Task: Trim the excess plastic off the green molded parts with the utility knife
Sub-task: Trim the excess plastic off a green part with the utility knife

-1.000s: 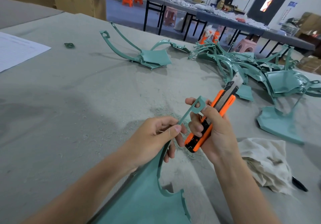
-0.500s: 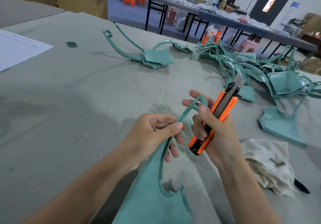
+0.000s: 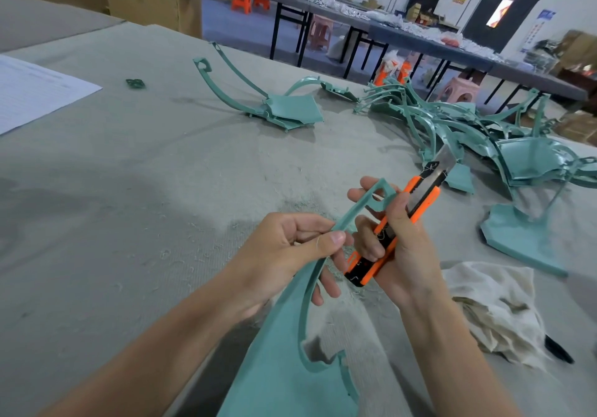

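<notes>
Left hand (image 3: 290,255) pinches green part (image 3: 281,368), its base cut off below; right hand (image 3: 407,255) grips utility knife (image 3: 425,197).

The left hand (image 3: 284,255) and right hand (image 3: 408,255) are bare, forearms (image 3: 168,348) too.

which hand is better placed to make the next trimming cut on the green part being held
Right. The right hand grips the utility knife, blade out, beside the looped tip of the green part. The left hand pinches the part's thin arm to steady it and holds no tool.
</notes>
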{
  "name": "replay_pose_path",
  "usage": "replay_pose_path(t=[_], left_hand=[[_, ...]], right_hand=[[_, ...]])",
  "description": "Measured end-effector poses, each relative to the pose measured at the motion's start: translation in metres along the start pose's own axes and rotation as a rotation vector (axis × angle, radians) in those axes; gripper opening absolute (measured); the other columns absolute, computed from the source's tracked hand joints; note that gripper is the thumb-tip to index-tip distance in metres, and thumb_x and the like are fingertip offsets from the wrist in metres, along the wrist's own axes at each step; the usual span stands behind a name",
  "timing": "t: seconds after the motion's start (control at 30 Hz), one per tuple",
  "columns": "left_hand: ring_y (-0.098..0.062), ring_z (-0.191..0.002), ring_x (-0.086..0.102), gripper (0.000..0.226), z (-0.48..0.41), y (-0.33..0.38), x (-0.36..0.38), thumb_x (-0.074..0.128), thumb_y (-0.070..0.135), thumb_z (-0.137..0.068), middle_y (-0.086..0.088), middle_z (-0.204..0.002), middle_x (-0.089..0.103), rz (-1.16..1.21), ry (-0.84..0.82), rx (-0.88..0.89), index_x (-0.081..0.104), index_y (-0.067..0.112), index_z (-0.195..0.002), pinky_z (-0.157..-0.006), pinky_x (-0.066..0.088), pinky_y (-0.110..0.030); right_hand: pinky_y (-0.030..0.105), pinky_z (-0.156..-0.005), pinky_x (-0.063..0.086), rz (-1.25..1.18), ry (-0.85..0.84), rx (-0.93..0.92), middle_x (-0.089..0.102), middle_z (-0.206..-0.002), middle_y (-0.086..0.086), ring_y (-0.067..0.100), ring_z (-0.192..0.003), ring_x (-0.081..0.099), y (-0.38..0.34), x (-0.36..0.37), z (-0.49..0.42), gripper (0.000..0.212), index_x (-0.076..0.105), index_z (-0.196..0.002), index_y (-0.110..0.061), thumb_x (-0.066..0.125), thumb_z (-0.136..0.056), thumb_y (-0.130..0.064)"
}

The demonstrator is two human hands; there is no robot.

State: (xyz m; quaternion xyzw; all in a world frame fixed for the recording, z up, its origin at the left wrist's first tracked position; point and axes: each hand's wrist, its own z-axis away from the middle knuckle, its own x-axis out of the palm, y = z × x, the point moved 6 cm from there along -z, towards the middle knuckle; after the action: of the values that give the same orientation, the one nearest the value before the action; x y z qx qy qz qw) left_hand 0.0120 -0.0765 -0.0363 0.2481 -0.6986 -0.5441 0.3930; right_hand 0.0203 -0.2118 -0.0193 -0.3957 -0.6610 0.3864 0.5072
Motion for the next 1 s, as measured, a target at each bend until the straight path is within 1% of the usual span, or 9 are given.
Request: replay_pose_path(t=[0.13, 0.23, 0.37, 0.47, 0.53, 0.67, 0.8, 0.9, 1.0], left_hand=[[-0.021, -0.054, 0.066, 0.018, 0.000, -0.002, -0.001, 0.064, 0.029, -0.086, -0.010, -0.077, 0.070, 0.003, -0.001, 0.004, 0.074, 0.015, -0.093, -0.044, 0.050, -0.023], [-0.019, -0.053, 0.064, 0.019, -0.001, -0.003, -0.003, 0.064, 0.027, -0.085, -0.010, -0.077, 0.069, 0.046, 0.010, -0.003, 0.074, 0.012, -0.094, -0.044, 0.050, -0.023], [-0.017, -0.050, 0.061, 0.017, -0.002, -0.005, -0.004, 0.063, 0.022, -0.085, -0.010, -0.075, 0.067, 0.100, 0.012, -0.013, 0.074, 0.010, -0.090, -0.042, 0.048, -0.023], [-0.013, -0.044, 0.056, 0.014, -0.002, -0.007, -0.004, 0.061, 0.019, -0.085, -0.008, -0.069, 0.063, 0.177, 0.000, -0.026, 0.071, 0.009, -0.086, -0.038, 0.044, -0.020], [-0.010, -0.038, 0.050, 0.012, -0.002, -0.008, -0.003, 0.062, 0.019, -0.084, -0.005, -0.064, 0.058, 0.267, -0.011, -0.039, 0.069, 0.009, -0.084, -0.036, 0.038, -0.017], [-0.004, -0.030, 0.039, 0.011, -0.006, -0.008, -0.009, 0.056, 0.017, -0.086, -0.002, -0.055, 0.051, 0.451, 0.000, -0.035, 0.062, 0.007, -0.084, -0.031, 0.030, -0.012], [-0.003, -0.026, 0.038, 0.014, -0.009, -0.006, -0.016, 0.049, 0.018, -0.085, -0.001, -0.050, 0.050, 0.534, 0.035, -0.045, 0.056, 0.006, -0.083, -0.028, 0.032, -0.010], [-0.001, -0.026, 0.039, 0.013, -0.007, -0.004, -0.013, 0.045, 0.019, -0.087, 0.002, -0.049, 0.050, 0.567, -0.024, -0.074, 0.050, 0.007, -0.086, -0.027, 0.033, -0.011], [-0.002, -0.027, 0.039, 0.012, -0.003, -0.004, -0.007, 0.044, 0.018, -0.089, 0.002, -0.049, 0.050, 0.573, -0.066, -0.100, 0.049, 0.008, -0.085, -0.027, 0.032, -0.012]], right_hand=[[0.016, -0.040, 0.036, -0.041, 0.059, 0.014, 0.074, -0.100, 0.002, 0.003, -0.039, 0.038, 0.002, -0.004, -0.002, 0.054, 0.075, -0.096, -0.023, 0.068, -0.072, -0.071], [0.015, -0.040, 0.035, -0.014, 0.121, 0.008, 0.072, -0.106, 0.004, 0.004, -0.039, 0.037, 0.001, -0.011, -0.001, 0.044, 0.070, -0.100, -0.014, 0.064, -0.083, -0.054], [0.015, -0.041, 0.035, -0.006, 0.129, -0.013, 0.065, -0.099, 0.012, 0.005, -0.040, 0.037, 0.000, -0.015, 0.001, 0.029, 0.068, -0.097, -0.014, 0.074, -0.082, -0.038], [0.016, -0.042, 0.035, 0.041, 0.128, -0.069, 0.071, -0.099, -0.001, 0.005, -0.041, 0.038, -0.005, -0.012, 0.001, 0.025, 0.075, -0.094, -0.021, 0.068, -0.082, -0.042], [0.017, -0.043, 0.033, 0.112, 0.144, -0.099, 0.071, -0.094, -0.004, 0.006, -0.042, 0.038, -0.008, -0.010, 0.002, 0.032, 0.076, -0.094, -0.026, 0.069, -0.081, -0.054], [0.021, -0.044, 0.030, 0.366, 0.209, -0.165, 0.061, -0.078, 0.000, 0.010, -0.044, 0.036, -0.013, -0.007, 0.004, 0.064, 0.073, -0.098, -0.026, 0.051, -0.078, -0.082], [0.020, -0.050, 0.031, 0.832, 0.222, -0.362, 0.049, -0.065, 0.005, 0.012, -0.050, 0.037, -0.018, 0.001, 0.012, 0.067, 0.066, -0.090, -0.013, 0.040, -0.091, -0.074], [0.017, -0.052, 0.030, 1.103, 0.198, -0.428, 0.044, -0.058, -0.009, 0.008, -0.052, 0.040, -0.017, 0.009, 0.017, 0.042, 0.052, -0.080, -0.035, 0.041, -0.090, -0.074], [0.025, -0.053, 0.031, 1.227, 0.227, -0.454, 0.039, -0.055, -0.014, 0.007, -0.052, 0.042, -0.017, 0.010, 0.015, 0.038, 0.045, -0.080, -0.038, 0.041, -0.089, -0.075]])
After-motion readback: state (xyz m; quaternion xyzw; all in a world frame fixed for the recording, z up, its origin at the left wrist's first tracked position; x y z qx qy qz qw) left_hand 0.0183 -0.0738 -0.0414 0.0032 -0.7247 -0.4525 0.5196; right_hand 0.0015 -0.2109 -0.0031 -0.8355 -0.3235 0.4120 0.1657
